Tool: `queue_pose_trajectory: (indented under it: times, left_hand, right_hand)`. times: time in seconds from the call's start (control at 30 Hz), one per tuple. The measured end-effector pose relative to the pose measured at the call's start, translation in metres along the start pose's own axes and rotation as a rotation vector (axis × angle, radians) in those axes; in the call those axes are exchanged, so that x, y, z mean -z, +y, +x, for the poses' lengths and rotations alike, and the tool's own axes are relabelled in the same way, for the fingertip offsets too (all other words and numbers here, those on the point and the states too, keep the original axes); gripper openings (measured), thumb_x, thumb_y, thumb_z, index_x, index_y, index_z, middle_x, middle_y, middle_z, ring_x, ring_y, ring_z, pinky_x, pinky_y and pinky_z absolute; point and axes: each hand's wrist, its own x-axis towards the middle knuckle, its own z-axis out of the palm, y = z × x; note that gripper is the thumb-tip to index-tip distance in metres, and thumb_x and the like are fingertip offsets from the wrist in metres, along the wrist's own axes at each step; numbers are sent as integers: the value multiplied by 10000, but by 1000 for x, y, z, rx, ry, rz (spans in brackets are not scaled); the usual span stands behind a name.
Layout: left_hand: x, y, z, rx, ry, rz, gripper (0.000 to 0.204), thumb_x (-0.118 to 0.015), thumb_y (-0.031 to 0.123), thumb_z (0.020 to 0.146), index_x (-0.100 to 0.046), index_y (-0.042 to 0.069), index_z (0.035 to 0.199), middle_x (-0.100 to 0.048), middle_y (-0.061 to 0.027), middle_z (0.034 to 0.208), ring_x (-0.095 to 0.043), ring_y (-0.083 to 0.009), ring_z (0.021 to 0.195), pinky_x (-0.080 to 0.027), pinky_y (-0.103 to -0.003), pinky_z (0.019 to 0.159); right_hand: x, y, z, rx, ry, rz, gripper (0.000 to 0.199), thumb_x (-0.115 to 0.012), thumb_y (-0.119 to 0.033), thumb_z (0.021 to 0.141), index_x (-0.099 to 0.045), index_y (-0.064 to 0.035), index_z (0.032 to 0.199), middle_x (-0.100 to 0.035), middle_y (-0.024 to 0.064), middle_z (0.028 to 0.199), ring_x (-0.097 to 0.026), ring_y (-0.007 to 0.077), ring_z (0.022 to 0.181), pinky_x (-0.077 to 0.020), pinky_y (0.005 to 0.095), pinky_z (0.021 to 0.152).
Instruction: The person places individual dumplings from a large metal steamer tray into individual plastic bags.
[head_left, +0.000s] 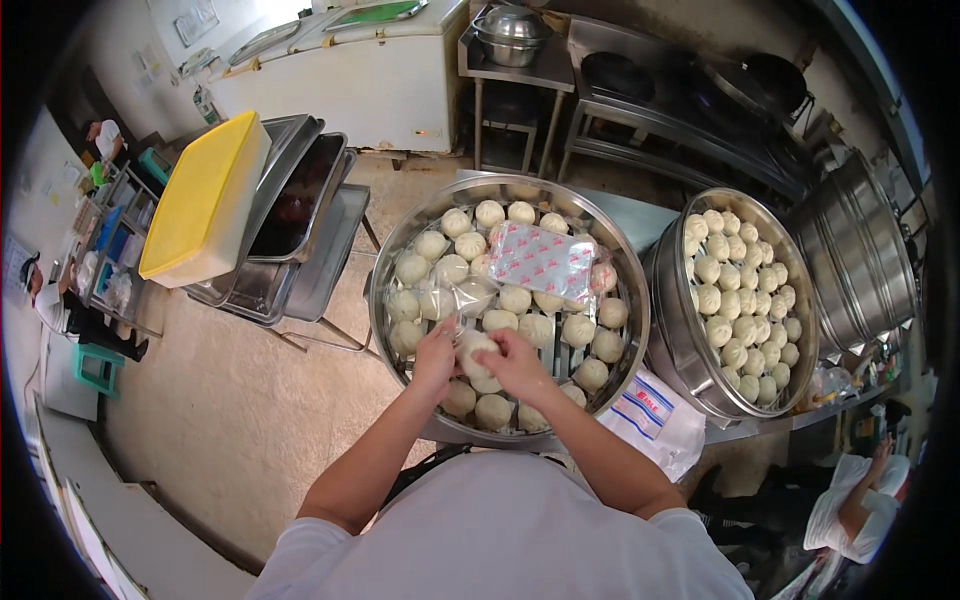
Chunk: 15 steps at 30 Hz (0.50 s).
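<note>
A large round metal steamer tray (383,290) full of white pleated steamed buns stands right in front of me. Over its near left part, my right hand (520,368) has its fingers closed around a steamed bun (474,350). My left hand (434,362) is at the bun's left side, its fingers pinched on a clear plastic bag (470,293). The bag spreads forward over the buns; its see-through film makes its outline hard to follow. A silvery packet (541,262) with red print lies on the buns toward the far right of the tray.
To the right stand another steamer of buns (740,300) and stacked empty steamers (855,260). A white plastic package (670,440) lies between. Left is a cart with metal trays (300,200) and a yellow-lidded box (205,190). A person (860,505) is at lower right; two others are far left.
</note>
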Motion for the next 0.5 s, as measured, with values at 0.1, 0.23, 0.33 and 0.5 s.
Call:
queue_pose_trajectory:
  times: [0.1,0.23,0.33,0.5]
  left_hand:
    - [-4,3,-9,-38,-43,-243,433,-348,315,1116,-513,43,1410,-628,-139,1179,-635,-271,1070,-537,-407,943]
    - [-12,10,-18,68,-112,-433,437,-297,332,1136,-531,30,1349,-604,-148,1246,-604,-280,1154,-508,-428,1012]
    - [-37,35,-40,66,-147,-448,419,-288,284,1128,-526,29,1360,-605,-149,1275,-602,-288,1185,-509,-433,1024]
    - [-59,38,-38,70,-148,-509,403,-285,184,1087,-520,40,1381,-592,-146,1328,-608,-277,1203,-526,-431,1022]
  right_hand:
    - [-2,-20,-26,-9,-212,324,420,-765,-99,900,-577,11,1258,-676,79,1088,-647,129,950,-545,280,795]
    - [15,-46,-47,116,-60,400,425,-772,-80,898,-574,17,1261,-664,86,1117,-646,139,996,-554,294,850]
    - [36,-71,-54,295,73,415,423,-775,-80,899,-580,10,1263,-660,83,1144,-650,139,993,-558,279,845]
    - [35,-63,-40,505,118,-450,719,-794,-251,876,-465,34,1448,-498,209,1435,-450,285,1366,-375,437,1144]
